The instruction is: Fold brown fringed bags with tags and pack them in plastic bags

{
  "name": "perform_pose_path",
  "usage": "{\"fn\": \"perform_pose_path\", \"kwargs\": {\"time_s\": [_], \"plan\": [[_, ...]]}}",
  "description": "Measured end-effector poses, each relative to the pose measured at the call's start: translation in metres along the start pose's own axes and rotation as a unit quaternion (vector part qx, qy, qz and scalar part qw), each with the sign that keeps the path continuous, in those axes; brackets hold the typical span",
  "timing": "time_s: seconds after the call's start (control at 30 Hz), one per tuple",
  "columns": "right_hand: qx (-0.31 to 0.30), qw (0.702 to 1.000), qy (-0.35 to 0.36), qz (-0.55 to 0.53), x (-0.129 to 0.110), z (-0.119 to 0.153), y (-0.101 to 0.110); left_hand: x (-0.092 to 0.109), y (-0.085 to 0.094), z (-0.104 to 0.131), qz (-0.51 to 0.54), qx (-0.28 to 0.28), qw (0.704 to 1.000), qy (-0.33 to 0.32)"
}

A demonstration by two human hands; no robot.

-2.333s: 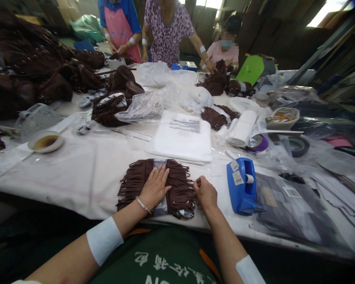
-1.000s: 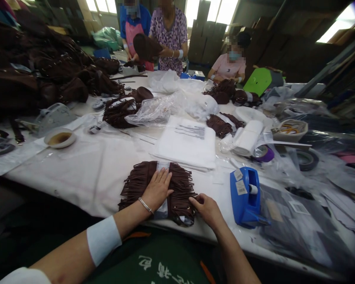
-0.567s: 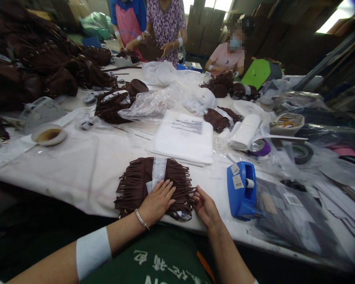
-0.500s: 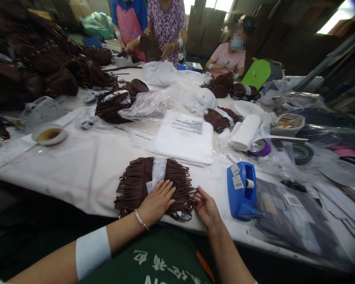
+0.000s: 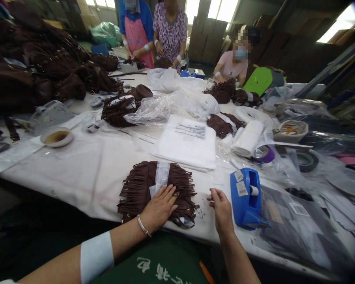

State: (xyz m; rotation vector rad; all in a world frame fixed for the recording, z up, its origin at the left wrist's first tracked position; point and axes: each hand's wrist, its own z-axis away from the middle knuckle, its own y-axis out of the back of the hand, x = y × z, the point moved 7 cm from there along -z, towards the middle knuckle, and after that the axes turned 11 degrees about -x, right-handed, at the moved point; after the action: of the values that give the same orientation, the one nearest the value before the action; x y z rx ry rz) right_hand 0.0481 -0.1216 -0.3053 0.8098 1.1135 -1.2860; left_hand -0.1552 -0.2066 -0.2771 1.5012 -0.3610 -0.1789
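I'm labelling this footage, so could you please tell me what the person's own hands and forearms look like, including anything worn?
Both the left hand and the right hand are without gloves. The left wrist has a slim silver-coloured bangle, and a wide, plain, pale blue-white band wraps the left forearm. No band or sleeve shows on the right forearm.

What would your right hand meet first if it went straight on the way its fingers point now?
The right hand would probably first meet the flat white stack with black print, near its right corner; height is unclear.
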Motion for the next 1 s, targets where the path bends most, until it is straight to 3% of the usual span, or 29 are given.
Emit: {"fn": "perform_pose_path", "kwargs": {"time_s": [0.07,0.17,0.23,0.3,0.37,0.43,0.5,0.57,0.67,0.73,0.77,0.83,0.9,0.93,1.0], "plan": [[0.002,0.996,0.032,0.087,-0.016,0.001,-0.007,0.002,0.002,-0.002,0.031,-0.017,0.999,-0.011],[-0.061,0.989,0.051,0.127,-0.029,0.001,-0.031,0.017,0.01,-0.009,0.101,-0.06,0.992,-0.047],[-0.083,0.99,0.048,0.105,-0.031,0.001,-0.039,0.037,0.02,-0.011,0.157,-0.085,0.977,-0.116],[-0.061,0.992,0.047,0.099,-0.031,0.002,-0.036,0.055,0.036,-0.008,0.203,-0.087,0.953,-0.206],[-0.034,0.989,0.057,0.135,-0.03,0.003,-0.031,0.053,0.053,0.001,0.241,-0.056,0.936,-0.251],[-0.04,0.975,0.085,0.203,-0.029,0.004,-0.036,0.022,0.065,0.013,0.286,0.01,0.939,-0.192],[-0.08,0.945,0.134,0.286,-0.026,0.004,-0.052,-0.033,0.069,0.031,0.326,0.093,0.94,-0.035],[-0.111,0.906,0.187,0.364,-0.024,0.005,-0.071,-0.09,0.064,0.062,0.335,0.16,0.917,0.144],[-0.084,0.874,0.245,0.411,-0.028,0.016,-0.083,-0.143,0.044,0.104,0.354,0.162,0.869,0.305],[-0.103,0.876,0.275,0.384,-0.035,0.035,-0.091,-0.157,0.032,0.119,0.38,0.14,0.848,0.342],[-0.151,0.88,0.271,0.361,-0.035,0.047,-0.098,-0.16,0.031,0.121,0.377,0.141,0.847,0.346],[-0.304,0.887,0.181,0.298,-0.022,0.072,-0.117,-0.164,0.043,0.109,0.324,0.159,0.876,0.319],[-0.421,0.881,0.015,0.216,0.005,0.098,-0.13,-0.163,0.058,0.078,0.26,0.154,0.918,0.257],[-0.439,0.879,-0.065,0.176,0.019,0.109,-0.133,-0.163,0.062,0.056,0.243,0.127,0.935,0.223],[-0.405,0.891,-0.179,0.102,0.042,0.117,-0.13,-0.165,0.058,0.007,0.252,0.017,0.951,0.177]]}}
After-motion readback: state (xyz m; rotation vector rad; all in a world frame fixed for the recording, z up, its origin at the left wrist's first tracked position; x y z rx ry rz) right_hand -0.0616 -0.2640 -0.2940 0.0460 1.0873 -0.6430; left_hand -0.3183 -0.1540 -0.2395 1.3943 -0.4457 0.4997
